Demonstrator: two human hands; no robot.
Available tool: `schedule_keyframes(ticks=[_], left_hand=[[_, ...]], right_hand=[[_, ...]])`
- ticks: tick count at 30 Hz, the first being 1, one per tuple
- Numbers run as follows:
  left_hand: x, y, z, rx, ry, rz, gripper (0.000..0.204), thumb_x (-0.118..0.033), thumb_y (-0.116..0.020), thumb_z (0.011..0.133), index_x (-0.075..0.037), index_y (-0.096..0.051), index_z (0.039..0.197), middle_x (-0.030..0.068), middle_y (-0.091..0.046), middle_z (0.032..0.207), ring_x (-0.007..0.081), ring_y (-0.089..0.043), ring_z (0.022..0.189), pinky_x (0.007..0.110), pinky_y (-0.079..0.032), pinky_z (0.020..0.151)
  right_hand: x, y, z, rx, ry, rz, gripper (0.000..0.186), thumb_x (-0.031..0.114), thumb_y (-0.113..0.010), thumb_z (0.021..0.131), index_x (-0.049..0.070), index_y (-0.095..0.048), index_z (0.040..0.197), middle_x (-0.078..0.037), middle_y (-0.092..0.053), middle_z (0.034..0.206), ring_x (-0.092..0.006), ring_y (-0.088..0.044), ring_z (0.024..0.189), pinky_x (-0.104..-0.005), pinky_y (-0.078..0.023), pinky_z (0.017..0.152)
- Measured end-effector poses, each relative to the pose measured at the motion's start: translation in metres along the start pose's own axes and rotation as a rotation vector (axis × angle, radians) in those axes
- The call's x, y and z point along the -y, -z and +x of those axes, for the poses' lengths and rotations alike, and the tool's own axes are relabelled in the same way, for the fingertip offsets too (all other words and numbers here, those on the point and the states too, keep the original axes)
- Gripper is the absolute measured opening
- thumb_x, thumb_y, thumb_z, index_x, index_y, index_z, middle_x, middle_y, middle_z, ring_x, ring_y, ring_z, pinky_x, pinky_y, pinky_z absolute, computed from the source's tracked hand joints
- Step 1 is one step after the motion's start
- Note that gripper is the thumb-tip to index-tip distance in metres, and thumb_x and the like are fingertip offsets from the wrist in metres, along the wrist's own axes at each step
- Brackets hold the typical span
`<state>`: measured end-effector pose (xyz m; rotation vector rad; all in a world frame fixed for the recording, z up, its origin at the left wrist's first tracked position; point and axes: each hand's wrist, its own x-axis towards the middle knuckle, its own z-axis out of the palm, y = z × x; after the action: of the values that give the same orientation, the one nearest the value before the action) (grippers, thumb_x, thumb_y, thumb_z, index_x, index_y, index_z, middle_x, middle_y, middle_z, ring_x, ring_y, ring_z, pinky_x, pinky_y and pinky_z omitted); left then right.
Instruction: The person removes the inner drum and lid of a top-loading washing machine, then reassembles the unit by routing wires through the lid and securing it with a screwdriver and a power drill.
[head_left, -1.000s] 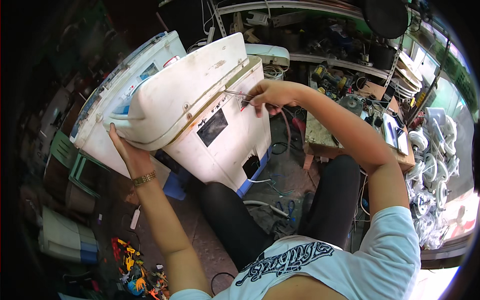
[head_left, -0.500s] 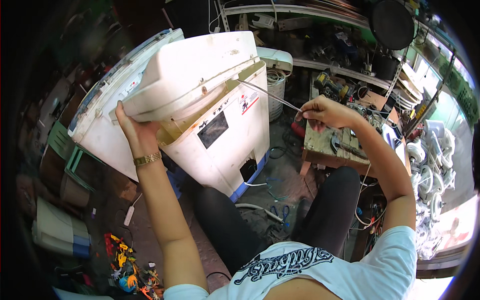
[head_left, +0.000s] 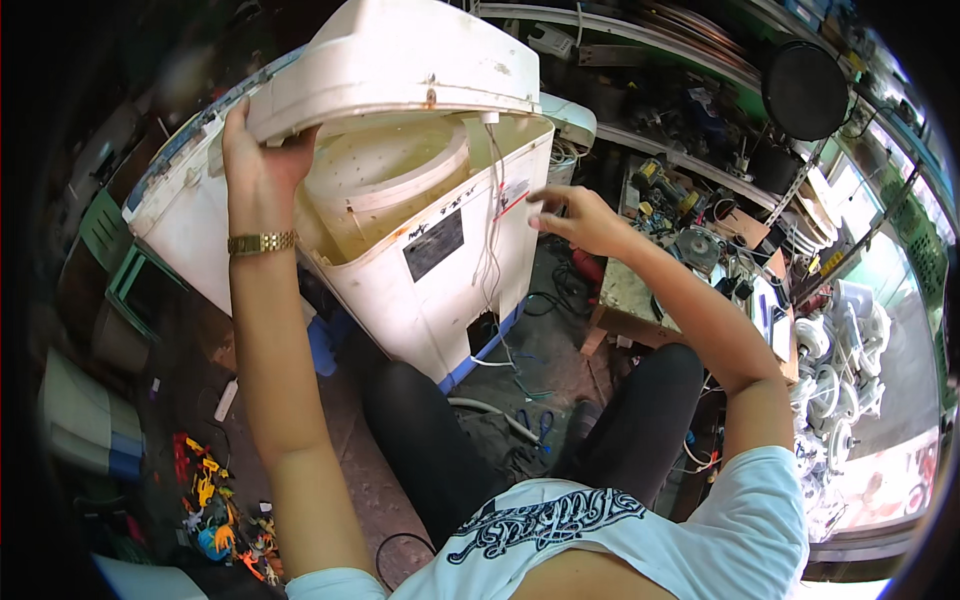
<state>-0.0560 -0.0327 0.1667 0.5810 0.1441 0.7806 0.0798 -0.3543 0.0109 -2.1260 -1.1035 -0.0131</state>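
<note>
My left hand (head_left: 265, 160) grips the near left edge of a white plastic top cover (head_left: 410, 60), which is tilted up off a washing machine body (head_left: 430, 315). Under the raised cover, a round pale tub (head_left: 390, 170) with small holes shows inside the body. Thin grey wires (head_left: 489, 262) hang from the cover's right end down the front of the body, past a dark square opening near its base. Just right of these wires hovers my right hand (head_left: 580, 218), its thumb and fingers apart, with nothing visible in it.
A wooden bench (head_left: 630, 300) with tools and parts stands at the right. Blue-handled scissors or pliers (head_left: 544, 428) and a grey hose (head_left: 495, 415) lie on the floor between my legs. Small colourful toys (head_left: 215, 510) are heaped at lower left. White plastic parts (head_left: 835, 370) hang far right.
My left hand has raised the cover higher, showing more of the tub. My right hand has let go of the wires, which now hang down, and has moved left toward the body.
</note>
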Motion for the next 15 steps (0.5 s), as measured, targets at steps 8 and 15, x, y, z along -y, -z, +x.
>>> schedule_keyframes(ticks=[8,15], left_hand=[[0.001,-0.022,0.004,0.109,-0.103,-0.011,0.047,-0.022,-0.062,0.092,-0.004,-0.046,0.132,0.0152,-0.046,0.138,0.0354,-0.043,0.130,0.057,-0.030,0.114],[0.002,-0.013,0.030,0.367,-0.177,-0.020,0.034,-0.025,-0.060,0.094,-0.003,-0.055,0.119,0.0120,-0.059,0.121,0.0263,-0.055,0.111,0.043,-0.044,0.092]], right_hand=[[0.017,-0.035,0.044,-0.093,-0.196,0.283,0.034,0.029,-0.075,0.085,-0.001,-0.068,0.100,-0.004,-0.063,0.070,-0.0091,-0.052,0.046,-0.0262,-0.041,0.041],[-0.015,-0.066,0.019,0.152,-0.316,0.445,0.020,0.015,-0.072,0.088,-0.002,-0.066,0.095,-0.002,-0.062,0.073,-0.0074,-0.057,0.057,-0.0221,-0.050,0.047]])
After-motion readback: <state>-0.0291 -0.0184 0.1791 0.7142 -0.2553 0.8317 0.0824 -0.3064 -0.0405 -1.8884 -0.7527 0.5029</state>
